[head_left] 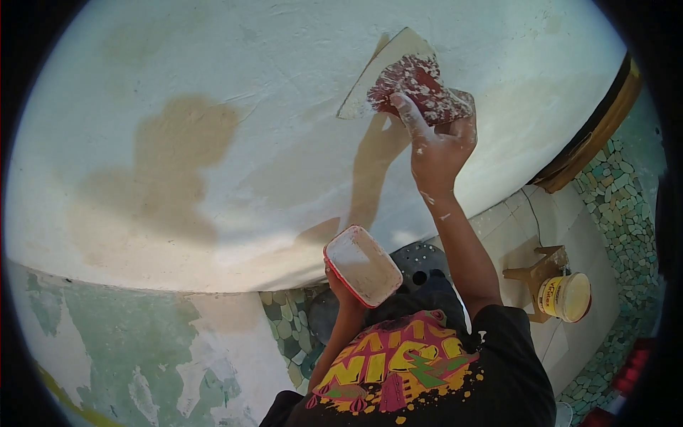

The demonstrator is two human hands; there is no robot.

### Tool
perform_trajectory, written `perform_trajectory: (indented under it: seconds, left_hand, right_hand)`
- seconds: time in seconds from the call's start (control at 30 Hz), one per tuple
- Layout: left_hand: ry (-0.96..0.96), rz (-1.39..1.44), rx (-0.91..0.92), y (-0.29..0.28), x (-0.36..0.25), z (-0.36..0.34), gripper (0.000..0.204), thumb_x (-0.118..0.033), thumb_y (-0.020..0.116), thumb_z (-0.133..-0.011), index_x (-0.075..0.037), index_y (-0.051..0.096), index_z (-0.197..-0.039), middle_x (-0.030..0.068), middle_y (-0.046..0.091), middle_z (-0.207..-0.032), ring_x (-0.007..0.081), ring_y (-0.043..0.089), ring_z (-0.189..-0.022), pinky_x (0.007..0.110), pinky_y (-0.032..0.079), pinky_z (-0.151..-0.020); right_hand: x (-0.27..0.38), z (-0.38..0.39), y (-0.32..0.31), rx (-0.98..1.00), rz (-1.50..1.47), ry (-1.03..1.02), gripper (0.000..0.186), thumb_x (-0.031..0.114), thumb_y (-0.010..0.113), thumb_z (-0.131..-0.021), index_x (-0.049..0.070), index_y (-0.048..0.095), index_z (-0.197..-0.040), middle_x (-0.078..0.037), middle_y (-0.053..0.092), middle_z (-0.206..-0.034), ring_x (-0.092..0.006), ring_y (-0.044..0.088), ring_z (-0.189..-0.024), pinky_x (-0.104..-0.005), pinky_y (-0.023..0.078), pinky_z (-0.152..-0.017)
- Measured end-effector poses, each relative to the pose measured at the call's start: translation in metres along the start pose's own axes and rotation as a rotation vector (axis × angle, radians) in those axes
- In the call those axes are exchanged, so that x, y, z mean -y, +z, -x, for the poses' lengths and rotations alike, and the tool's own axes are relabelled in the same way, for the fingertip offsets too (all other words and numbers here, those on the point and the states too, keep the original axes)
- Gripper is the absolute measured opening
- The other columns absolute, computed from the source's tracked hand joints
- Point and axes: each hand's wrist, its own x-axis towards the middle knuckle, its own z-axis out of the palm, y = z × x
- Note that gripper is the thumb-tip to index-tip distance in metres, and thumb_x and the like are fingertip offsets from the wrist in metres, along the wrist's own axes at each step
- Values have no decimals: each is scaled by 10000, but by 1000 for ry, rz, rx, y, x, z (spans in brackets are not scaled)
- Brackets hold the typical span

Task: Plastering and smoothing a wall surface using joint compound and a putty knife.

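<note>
My right hand (442, 153), spotted with white, is closed on the dark red handle of a wide putty knife (384, 71). Its broad, whitish blade lies at or very near the pale wall (284, 71); whether it touches, I cannot tell. White smears cover much of the handle. Lower down, my left hand (343, 288) grips a red-rimmed rectangular plastic tub (363, 267) from its left side. The tub's inside is coated with whitish paste, and most of my left fingers are hidden behind it.
A brown stool (541, 270) stands on the tiled floor at the right, beside a yellow-labelled bucket (565, 297). Below me is a dark round-holed surface (420, 267). A wooden-edged frame (594, 153) borders the wall at right. Peeling green paint (121, 334) covers the lower-left surface.
</note>
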Motion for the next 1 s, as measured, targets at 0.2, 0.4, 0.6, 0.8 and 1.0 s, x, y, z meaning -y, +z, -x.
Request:
perform_trajectory:
  seconds: [0.2,0.4,0.6,0.8,1.0]
  left_hand:
    - [44,-115,-102,-12,5,-7,765,-674,343,-975,-133,420,-1510,139,547,-1433,383,566,-1269,550,468,-1064]
    - [52,-86,-130,-7,4,-2,761,-670,334,-978,-133,415,-1510,130,534,-1447,375,563,-1272,545,466,-1068]
    - [48,-56,-104,7,-3,3,697,-636,329,-999,-156,433,-1494,110,540,-1435,347,564,-1278,540,473,-1065]
    - [109,-138,-184,-5,-2,0,694,-638,335,-999,-161,435,-1494,112,548,-1426,355,565,-1274,540,469,-1069]
    - [51,-66,-164,-12,6,-10,738,-659,346,-984,-125,448,-1484,154,564,-1395,362,581,-1240,530,476,-1047]
  right_hand:
    - [1,6,1,-22,399,-318,166,19,845,-805,-19,694,-861,-61,665,-868,-120,653,-726,-262,505,-642]
    - [-7,8,-8,-104,393,-243,170,9,849,-797,-30,695,-858,-63,645,-866,-127,639,-704,-268,496,-630]
    - [-7,10,-28,-170,374,-132,144,-12,815,-825,-35,679,-866,-65,601,-853,-129,603,-690,-282,474,-620]
    - [24,23,-53,-164,351,162,177,18,764,-885,-63,648,-992,-92,602,-959,-160,616,-792,-321,506,-695]
    - [41,15,-44,6,434,-708,200,89,606,-988,-8,475,-872,-256,619,-1171,-376,640,-1060,-435,543,-890]
